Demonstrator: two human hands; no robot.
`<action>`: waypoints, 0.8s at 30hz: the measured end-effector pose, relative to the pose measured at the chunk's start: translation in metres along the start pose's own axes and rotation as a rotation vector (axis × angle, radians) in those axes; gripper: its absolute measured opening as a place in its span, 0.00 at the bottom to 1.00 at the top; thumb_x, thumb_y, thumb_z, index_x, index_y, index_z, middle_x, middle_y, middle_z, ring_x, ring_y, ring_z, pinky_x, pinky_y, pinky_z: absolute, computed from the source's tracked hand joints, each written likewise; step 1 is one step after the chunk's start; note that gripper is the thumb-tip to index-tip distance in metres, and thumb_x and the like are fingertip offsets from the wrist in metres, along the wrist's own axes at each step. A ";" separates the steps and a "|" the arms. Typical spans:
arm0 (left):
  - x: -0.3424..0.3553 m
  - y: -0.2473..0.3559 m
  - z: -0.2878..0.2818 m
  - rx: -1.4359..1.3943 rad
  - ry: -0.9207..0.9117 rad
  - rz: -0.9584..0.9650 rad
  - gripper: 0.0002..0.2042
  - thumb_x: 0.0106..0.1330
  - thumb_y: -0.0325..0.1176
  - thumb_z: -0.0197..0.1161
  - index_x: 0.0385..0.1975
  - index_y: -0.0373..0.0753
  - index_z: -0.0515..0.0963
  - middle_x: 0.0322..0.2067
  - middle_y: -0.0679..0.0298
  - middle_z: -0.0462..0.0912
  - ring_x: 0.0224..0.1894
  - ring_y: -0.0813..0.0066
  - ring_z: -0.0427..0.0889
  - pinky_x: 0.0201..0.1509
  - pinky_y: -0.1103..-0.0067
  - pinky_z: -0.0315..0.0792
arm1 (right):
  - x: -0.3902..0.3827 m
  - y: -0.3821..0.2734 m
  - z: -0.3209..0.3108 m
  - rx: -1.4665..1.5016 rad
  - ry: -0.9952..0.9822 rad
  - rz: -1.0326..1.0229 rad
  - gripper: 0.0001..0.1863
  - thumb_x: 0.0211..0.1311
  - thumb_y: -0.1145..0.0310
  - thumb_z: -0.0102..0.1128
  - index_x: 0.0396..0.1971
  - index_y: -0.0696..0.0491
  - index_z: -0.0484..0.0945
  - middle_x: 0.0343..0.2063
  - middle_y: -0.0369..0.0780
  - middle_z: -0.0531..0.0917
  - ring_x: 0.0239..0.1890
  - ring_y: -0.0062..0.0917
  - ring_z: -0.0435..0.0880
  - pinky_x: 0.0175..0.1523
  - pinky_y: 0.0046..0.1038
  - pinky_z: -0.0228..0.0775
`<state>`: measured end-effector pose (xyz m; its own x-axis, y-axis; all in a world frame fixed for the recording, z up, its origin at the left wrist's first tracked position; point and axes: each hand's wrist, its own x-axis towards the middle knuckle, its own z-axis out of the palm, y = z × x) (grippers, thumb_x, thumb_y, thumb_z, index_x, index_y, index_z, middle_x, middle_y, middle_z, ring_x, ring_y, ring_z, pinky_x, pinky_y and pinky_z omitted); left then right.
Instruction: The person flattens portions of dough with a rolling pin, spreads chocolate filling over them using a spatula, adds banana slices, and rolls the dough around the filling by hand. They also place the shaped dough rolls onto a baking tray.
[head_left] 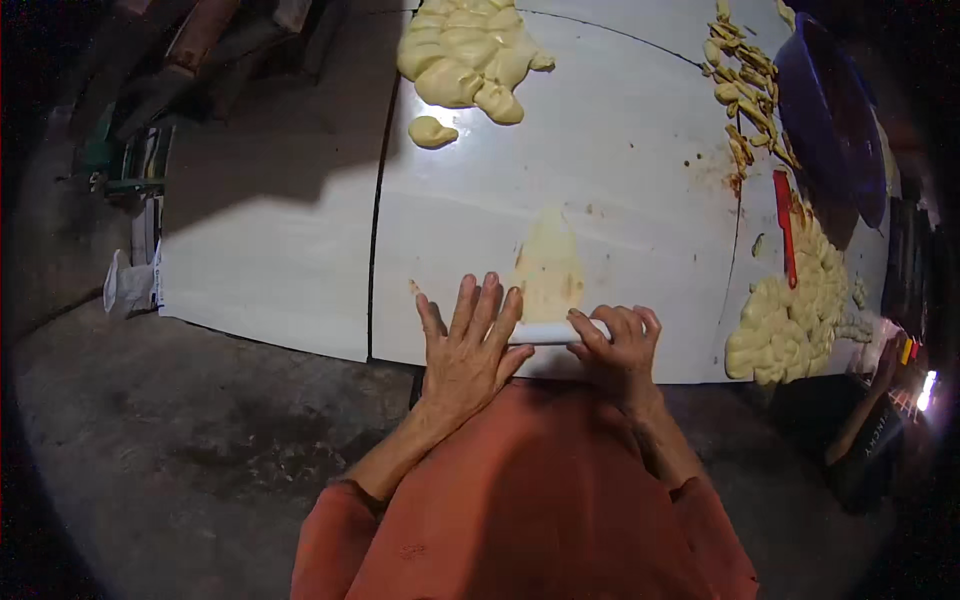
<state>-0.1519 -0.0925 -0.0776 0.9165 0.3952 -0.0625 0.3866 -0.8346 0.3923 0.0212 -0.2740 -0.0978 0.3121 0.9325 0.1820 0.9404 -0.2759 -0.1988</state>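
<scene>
A short white rolling pin (555,333) lies crosswise near the table's front edge. My right hand (620,345) has its fingers curled round the right end of the pin. Palm down beside the left end is my left hand (470,345), fingers spread flat on the table and thumb close to the pin. Just beyond the pin stretches a thin, flattened tongue of pale yellow dough (548,265) with brownish smears on it. A single small dough lump (432,132) sits farther off, near a big pile of dough pieces (465,55).
The white tabletop (640,200) has dark seams. At right stand a purple tub (825,120), brown-smeared yellowish strips (750,90), a slim red tool (785,230) and another dough heap (785,335). Another person's arm (865,410) shows at the right edge.
</scene>
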 end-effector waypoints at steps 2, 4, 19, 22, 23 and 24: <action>0.013 0.000 -0.007 0.066 0.085 0.002 0.35 0.69 0.57 0.59 0.72 0.44 0.65 0.74 0.56 0.61 0.78 0.54 0.54 0.69 0.27 0.34 | 0.021 0.004 -0.013 0.033 -0.017 -0.010 0.36 0.49 0.55 0.77 0.62 0.38 0.77 0.46 0.34 0.77 0.55 0.27 0.75 0.64 0.48 0.60; 0.026 -0.007 -0.002 0.095 0.012 -0.033 0.36 0.69 0.59 0.58 0.72 0.44 0.66 0.75 0.56 0.61 0.79 0.55 0.52 0.70 0.29 0.29 | 0.040 0.012 -0.011 0.035 -0.067 0.042 0.36 0.48 0.55 0.78 0.61 0.39 0.78 0.48 0.36 0.78 0.55 0.29 0.75 0.65 0.50 0.59; 0.173 -0.048 -0.008 0.103 0.268 -0.190 0.28 0.77 0.47 0.48 0.75 0.49 0.62 0.77 0.48 0.52 0.80 0.42 0.43 0.70 0.29 0.28 | 0.173 0.058 0.025 -0.163 -0.013 0.440 0.30 0.74 0.51 0.51 0.73 0.38 0.65 0.76 0.48 0.59 0.79 0.49 0.48 0.74 0.69 0.35; 0.208 -0.056 -0.011 0.189 0.430 -0.136 0.27 0.77 0.51 0.50 0.73 0.53 0.65 0.75 0.54 0.59 0.79 0.47 0.49 0.72 0.30 0.30 | 0.198 0.078 0.019 -0.130 0.082 0.386 0.29 0.73 0.46 0.51 0.71 0.40 0.69 0.73 0.50 0.62 0.78 0.49 0.49 0.74 0.67 0.38; 0.217 -0.061 -0.008 0.191 0.468 -0.075 0.26 0.77 0.49 0.51 0.72 0.49 0.67 0.74 0.52 0.61 0.78 0.46 0.50 0.71 0.29 0.32 | 0.200 0.086 0.020 -0.076 0.174 0.269 0.29 0.70 0.48 0.57 0.68 0.42 0.73 0.69 0.52 0.67 0.73 0.48 0.62 0.74 0.56 0.51; 0.219 -0.067 -0.011 0.206 0.513 -0.027 0.25 0.76 0.47 0.52 0.70 0.46 0.69 0.72 0.49 0.63 0.78 0.45 0.51 0.70 0.29 0.35 | 0.199 0.082 0.009 -0.071 0.197 0.250 0.29 0.70 0.48 0.57 0.68 0.42 0.73 0.69 0.52 0.67 0.73 0.48 0.62 0.74 0.56 0.51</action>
<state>0.0222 0.0543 -0.1078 0.7582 0.5104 0.4057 0.4683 -0.8593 0.2059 0.1591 -0.1087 -0.0862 0.5485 0.7726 0.3199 0.8361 -0.5129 -0.1949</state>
